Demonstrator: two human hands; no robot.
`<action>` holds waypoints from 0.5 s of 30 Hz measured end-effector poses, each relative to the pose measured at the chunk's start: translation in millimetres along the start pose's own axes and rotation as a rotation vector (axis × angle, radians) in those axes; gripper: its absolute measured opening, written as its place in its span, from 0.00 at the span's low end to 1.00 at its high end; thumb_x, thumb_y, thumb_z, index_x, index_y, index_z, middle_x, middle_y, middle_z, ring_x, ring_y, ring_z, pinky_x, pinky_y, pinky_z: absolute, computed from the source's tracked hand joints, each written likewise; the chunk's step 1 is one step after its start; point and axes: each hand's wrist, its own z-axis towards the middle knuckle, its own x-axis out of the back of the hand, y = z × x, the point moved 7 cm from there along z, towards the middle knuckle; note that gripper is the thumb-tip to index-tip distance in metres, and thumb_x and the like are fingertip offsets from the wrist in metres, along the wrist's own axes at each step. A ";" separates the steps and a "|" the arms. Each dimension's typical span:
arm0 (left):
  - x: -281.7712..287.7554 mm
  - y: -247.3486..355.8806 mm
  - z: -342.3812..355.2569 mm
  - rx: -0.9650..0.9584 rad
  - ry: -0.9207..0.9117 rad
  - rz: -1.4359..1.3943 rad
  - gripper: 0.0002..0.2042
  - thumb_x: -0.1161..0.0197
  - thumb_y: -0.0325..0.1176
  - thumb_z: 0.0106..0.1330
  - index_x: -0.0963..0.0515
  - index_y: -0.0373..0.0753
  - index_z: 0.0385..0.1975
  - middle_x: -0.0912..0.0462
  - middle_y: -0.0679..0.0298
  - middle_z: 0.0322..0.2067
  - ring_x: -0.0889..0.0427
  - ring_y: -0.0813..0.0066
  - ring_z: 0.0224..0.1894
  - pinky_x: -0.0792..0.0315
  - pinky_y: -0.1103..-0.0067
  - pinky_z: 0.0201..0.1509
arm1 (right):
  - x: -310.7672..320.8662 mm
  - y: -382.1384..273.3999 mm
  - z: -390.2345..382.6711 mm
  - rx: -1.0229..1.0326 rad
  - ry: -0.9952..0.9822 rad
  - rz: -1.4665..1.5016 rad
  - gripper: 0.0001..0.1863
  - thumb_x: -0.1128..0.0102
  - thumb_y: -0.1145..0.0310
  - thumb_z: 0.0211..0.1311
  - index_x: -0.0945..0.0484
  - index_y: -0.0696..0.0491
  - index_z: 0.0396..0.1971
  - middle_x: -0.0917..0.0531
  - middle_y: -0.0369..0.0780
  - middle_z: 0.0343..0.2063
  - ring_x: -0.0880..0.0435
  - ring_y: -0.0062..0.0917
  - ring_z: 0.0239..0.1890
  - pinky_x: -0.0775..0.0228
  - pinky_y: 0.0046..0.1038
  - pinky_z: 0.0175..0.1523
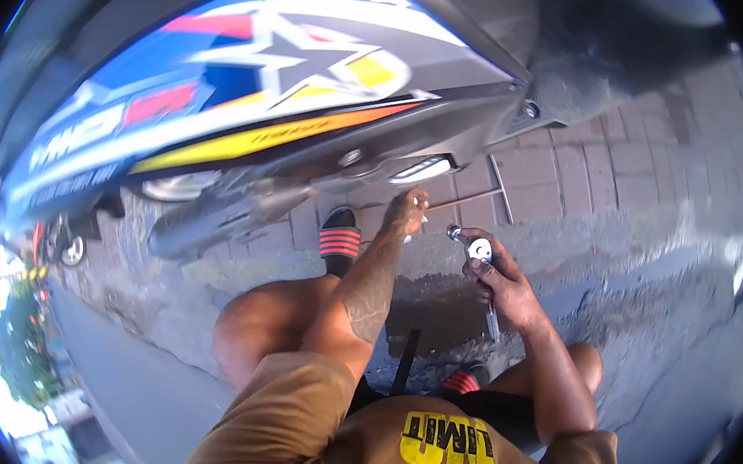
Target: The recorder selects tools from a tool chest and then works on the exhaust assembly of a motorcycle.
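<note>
Motor scooter (313, 94) is standing ahead, the view's edge cutting it off. Left hand (407, 213) is curling near its lower side; cannot tell whether it's gripping anything. Right hand (512, 293) is grasping a ratchet wrench (479, 250), fingers hiding some handle; socket (454, 232) is jutting leftward, open space separating it from the left hand.

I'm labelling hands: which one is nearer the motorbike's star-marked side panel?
Left. The left hand is below the side panel in the picture; the right hand, holding a ratchet, is lower and farther right.
</note>
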 end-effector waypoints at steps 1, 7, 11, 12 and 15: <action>-55.0 -52.5 -9.2 0.007 -0.003 -0.091 0.13 0.40 0.35 0.63 0.22 0.43 0.47 0.20 0.58 0.44 0.20 0.66 0.45 0.25 0.71 0.44 | 22.9 26.7 0.2 -0.060 0.049 -0.048 0.18 0.52 0.68 0.73 0.34 0.43 0.60 0.34 0.28 0.27 0.41 0.10 0.25 0.46 0.15 0.28; -219.2 84.0 -148.3 0.381 0.062 1.284 0.14 0.40 0.34 0.62 0.22 0.39 0.46 0.18 0.54 0.43 0.19 0.63 0.47 0.27 0.73 0.50 | -18.6 29.4 34.2 0.172 0.039 0.033 0.22 0.53 0.72 0.72 0.41 0.42 0.63 0.33 0.32 0.30 0.37 0.13 0.25 0.42 0.18 0.30; -212.5 162.4 -248.4 0.297 0.273 1.018 0.23 0.37 0.37 0.62 0.30 0.32 0.54 0.21 0.54 0.47 0.21 0.64 0.48 0.27 0.70 0.51 | -120.6 34.7 94.0 0.328 -0.114 0.237 0.24 0.56 0.80 0.70 0.42 0.44 0.63 0.31 0.35 0.34 0.26 0.19 0.35 0.28 0.23 0.44; -206.9 174.0 -251.0 0.230 0.356 1.026 0.23 0.37 0.35 0.61 0.31 0.33 0.55 0.21 0.55 0.47 0.22 0.66 0.48 0.28 0.72 0.52 | -137.4 38.3 109.1 0.380 -0.138 0.284 0.23 0.56 0.79 0.71 0.41 0.47 0.62 0.28 0.37 0.37 0.23 0.20 0.39 0.27 0.24 0.48; -202.1 214.0 -239.9 0.244 0.556 1.335 0.22 0.39 0.35 0.63 0.32 0.31 0.55 0.19 0.50 0.46 0.20 0.57 0.50 0.28 0.68 0.54 | -160.8 46.2 141.8 0.430 -0.090 -0.008 0.24 0.52 0.75 0.71 0.40 0.48 0.64 0.25 0.42 0.49 0.21 0.25 0.51 0.27 0.29 0.56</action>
